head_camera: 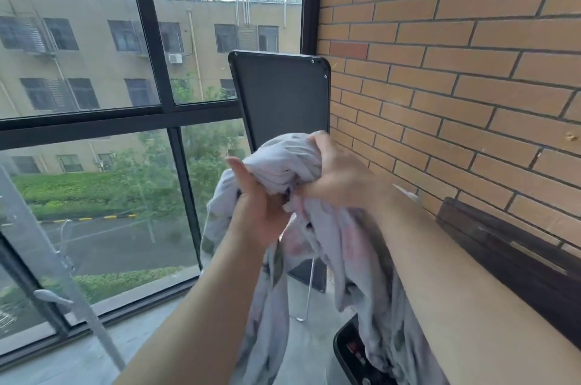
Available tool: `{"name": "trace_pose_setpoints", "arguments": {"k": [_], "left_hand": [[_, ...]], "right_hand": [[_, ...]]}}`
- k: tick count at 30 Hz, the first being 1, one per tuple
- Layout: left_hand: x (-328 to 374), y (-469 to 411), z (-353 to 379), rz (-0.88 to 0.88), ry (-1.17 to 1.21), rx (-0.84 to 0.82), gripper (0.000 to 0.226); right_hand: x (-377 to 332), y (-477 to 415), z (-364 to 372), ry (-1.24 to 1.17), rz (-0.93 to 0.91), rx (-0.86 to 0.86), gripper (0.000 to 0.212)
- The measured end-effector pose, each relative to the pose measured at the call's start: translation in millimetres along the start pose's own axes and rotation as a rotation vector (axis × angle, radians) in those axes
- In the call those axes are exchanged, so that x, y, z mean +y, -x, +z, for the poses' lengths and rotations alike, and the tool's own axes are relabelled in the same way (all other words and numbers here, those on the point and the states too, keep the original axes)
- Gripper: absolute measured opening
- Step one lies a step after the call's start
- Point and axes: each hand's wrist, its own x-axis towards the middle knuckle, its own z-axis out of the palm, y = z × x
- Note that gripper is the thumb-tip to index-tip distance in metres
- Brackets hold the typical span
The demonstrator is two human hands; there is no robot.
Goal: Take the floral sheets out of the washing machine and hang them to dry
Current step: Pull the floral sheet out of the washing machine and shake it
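Note:
A pale floral sheet, bunched and twisted, hangs in front of me from chest height down toward the floor. My left hand grips the bundle from the left, thumb up. My right hand clutches the top of the same bundle from the right, fingers curled over the cloth. Under the hanging cloth, at the bottom, shows the dark control panel of the washing machine.
A tall black panel stands upright behind the sheet, against the window corner. A brick wall runs along the right, with a dark wooden ledge beside my right arm. Large dark-framed windows fill the left; a grey pole leans at lower left.

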Motion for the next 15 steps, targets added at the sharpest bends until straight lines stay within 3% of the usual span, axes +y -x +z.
{"name": "trace_pose_setpoints", "arguments": {"k": [3, 5, 8, 10, 13, 15], "left_hand": [[22.7, -2.9, -4.9, -0.055, 0.215, -0.003, 0.101], [31.8, -3.3, -7.9, -0.058, 0.252, -0.01, 0.091], [38.5, -4.4, -3.0, -0.037, 0.295, -0.058, 0.088], [38.1, -3.0, -1.0, -0.046, 0.26, -0.024, 0.087], [37.7, -1.1, -9.8, -0.03, 0.304, 0.064, 0.089], [30.8, -3.0, -20.2, -0.037, 0.169, 0.149, 0.075]], "right_hand": [[29.8, 15.1, 15.2, -0.113, 0.074, -0.172, 0.119], [54.3, 29.0, 38.6, -0.019, 0.131, -0.254, 0.132], [80.0, 47.0, 79.7, -0.18, 0.214, -0.339, 0.117], [90.1, 50.0, 93.6, -0.277, 0.217, -0.326, 0.092], [89.7, 40.2, 85.2, -0.179, 0.294, -0.119, 0.046], [80.8, 28.4, 68.0, -0.037, 0.322, 0.03, 0.036]]}}
